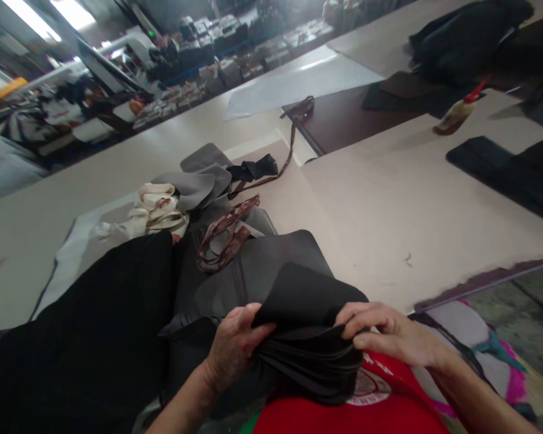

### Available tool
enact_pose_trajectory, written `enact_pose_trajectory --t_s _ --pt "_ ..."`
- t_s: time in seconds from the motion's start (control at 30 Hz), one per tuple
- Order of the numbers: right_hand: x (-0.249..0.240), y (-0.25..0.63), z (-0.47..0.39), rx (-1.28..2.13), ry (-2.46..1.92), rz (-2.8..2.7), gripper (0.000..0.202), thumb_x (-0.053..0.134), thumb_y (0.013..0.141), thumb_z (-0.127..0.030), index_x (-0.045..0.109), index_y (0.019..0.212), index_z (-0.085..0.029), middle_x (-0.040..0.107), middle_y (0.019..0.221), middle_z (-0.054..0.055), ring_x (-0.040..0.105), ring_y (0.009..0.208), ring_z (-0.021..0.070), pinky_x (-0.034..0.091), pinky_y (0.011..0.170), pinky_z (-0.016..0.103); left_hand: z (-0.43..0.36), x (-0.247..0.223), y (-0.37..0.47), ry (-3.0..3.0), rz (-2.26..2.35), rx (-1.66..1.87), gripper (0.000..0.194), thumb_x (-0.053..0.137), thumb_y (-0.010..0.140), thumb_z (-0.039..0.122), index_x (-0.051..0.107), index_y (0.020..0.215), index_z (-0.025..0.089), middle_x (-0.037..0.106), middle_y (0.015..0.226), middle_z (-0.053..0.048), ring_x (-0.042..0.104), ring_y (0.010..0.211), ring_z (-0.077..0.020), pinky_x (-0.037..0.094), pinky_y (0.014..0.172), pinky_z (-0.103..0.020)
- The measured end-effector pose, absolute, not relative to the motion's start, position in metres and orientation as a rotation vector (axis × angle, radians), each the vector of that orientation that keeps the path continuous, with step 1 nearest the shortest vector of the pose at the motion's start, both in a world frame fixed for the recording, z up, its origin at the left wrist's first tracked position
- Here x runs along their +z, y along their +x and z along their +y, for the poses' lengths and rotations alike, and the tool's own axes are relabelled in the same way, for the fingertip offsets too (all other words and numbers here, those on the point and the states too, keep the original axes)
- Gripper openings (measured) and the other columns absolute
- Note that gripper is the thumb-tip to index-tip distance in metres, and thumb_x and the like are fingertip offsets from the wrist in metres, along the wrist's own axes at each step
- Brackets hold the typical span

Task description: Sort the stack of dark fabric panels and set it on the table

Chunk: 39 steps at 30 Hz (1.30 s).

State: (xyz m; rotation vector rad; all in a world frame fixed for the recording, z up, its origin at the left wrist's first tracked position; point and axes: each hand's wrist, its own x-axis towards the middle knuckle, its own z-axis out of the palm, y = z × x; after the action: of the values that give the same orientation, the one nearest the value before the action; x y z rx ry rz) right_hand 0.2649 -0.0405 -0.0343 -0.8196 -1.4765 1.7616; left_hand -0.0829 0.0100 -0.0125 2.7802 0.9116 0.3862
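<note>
Against the body, left hand (235,346) and right hand (389,334) (both curled) pinch a stack of black pieces (310,343).

Stack of black fabric pieces (310,355): thin, flat-cut, dark and matte, many layers pressed together with their edges fanned toward the viewer at lower centre of the frame. The top piece (308,295) is curled upward in a rounded arch above the rest. The stack is gripped at its left and right ends, just above a red garment.
</note>
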Motion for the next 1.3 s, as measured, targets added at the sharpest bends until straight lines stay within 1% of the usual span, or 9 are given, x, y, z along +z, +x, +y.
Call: enact_pose_trajectory --t_s 0.23,0.53,0.7,0.87,1.0,1.1,1.2,1.27,1.3 --pt "-0.035 0.264 -0.040 1.732 -0.843 -1.502 0.020 0.067 0.097 -0.033 0.078 0.099 -0.017 0.067 0.109 0.009 0.064 0.092 0.0165 0.051 0.078 0.024 0.009 -0.015 -0.086 2.773 0.921 0.350 0.027 0.051 0.097 0.035 0.070 0.113 0.027 0.054 0.123 -0.010 0.060 0.103 -0.0254 0.054 0.082 -0.038" --pt "-0.036 0.265 -0.042 1.690 -0.926 -1.573 0.025 0.061 0.101 -0.036 0.077 0.096 -0.017 0.066 0.110 0.009 0.063 0.094 0.0171 0.049 0.081 0.025 0.010 -0.016 -0.086 2.748 0.924 0.377 0.029 0.048 0.097 0.036 0.071 0.112 0.027 0.056 0.120 -0.010 0.060 0.100 -0.0249 0.054 0.081 -0.038" --pt "-0.037 0.263 -0.042 1.643 -0.944 -1.593 0.020 0.062 0.098 -0.032 0.074 0.092 -0.016 0.066 0.107 0.008 0.063 0.090 0.0161 0.049 0.077 0.024 0.010 -0.015 -0.086 2.746 0.926 0.356 0.029 0.049 0.097 0.034 0.071 0.114 0.027 0.055 0.121 -0.010 0.061 0.102 -0.0260 0.054 0.083 -0.039" --pt "-0.042 0.257 -0.041 1.545 -1.086 -1.583 0.017 0.062 0.096 -0.029 0.065 0.084 -0.016 0.066 0.103 0.006 0.062 0.095 0.0181 0.048 0.084 0.027 0.010 -0.015 -0.087 2.725 0.924 0.348 0.027 0.052 0.096 0.034 0.070 0.114 0.028 0.055 0.121 -0.010 0.061 0.100 -0.0259 0.054 0.081 -0.039" --pt "-0.050 0.249 -0.046 1.408 -1.205 -1.495 0.015 0.060 0.098 -0.033 0.063 0.101 -0.019 0.066 0.093 0.005 0.062 0.086 0.0174 0.050 0.075 0.027 0.011 -0.016 -0.088 2.694 0.955 0.300 0.027 0.054 0.093 0.032 0.070 0.115 0.029 0.055 0.122 -0.010 0.060 0.100 -0.0265 0.054 0.081 -0.040" --pt "-0.050 0.249 -0.048 1.206 -1.110 -1.554 0.020 0.055 0.102 -0.032 0.065 0.090 -0.019 0.067 0.096 0.008 0.064 0.092 0.0190 0.050 0.080 0.028 0.011 -0.016 -0.087 2.646 0.988 0.260 0.029 0.059 0.088 0.029 0.070 0.115 0.031 0.056 0.120 -0.008 0.060 0.097 -0.0259 0.054 0.080 -0.039" --pt "-0.044 0.254 -0.047 1.363 -0.953 -1.622 0.036 0.045 0.106 -0.035 0.070 0.087 -0.018 0.067 0.101 0.009 0.063 0.087 0.0179 0.048 0.075 0.027 0.011 -0.015 -0.086 2.611 0.992 0.222 0.032 0.062 0.085 0.028 0.070 0.116 0.031 0.056 0.122 -0.008 0.060 0.100 -0.0257 0.054 0.083 -0.039" --pt "-0.040 0.259 -0.046 1.544 -0.934 -1.606 0.035 0.046 0.106 -0.038 0.073 0.097 -0.019 0.065 0.105 0.009 0.062 0.088 0.0178 0.048 0.075 0.027 0.011 -0.014 -0.086 2.604 0.993 0.220 0.032 0.062 0.084 0.029 0.071 0.116 0.030 0.056 0.122 -0.008 0.060 0.101 -0.0256 0.053 0.085 -0.039" --pt "-0.038 0.262 -0.045 1.602 -0.948 -1.588 0.033 0.048 0.105 -0.040 0.073 0.103 -0.020 0.064 0.110 0.009 0.062 0.093 0.0190 0.048 0.080 0.028 0.011 -0.013 -0.085 2.606 0.994 0.222 0.032 0.062 0.084 0.028 0.071 0.116 0.030 0.056 0.122 -0.009 0.060 0.101 -0.0257 0.053 0.085 -0.039"
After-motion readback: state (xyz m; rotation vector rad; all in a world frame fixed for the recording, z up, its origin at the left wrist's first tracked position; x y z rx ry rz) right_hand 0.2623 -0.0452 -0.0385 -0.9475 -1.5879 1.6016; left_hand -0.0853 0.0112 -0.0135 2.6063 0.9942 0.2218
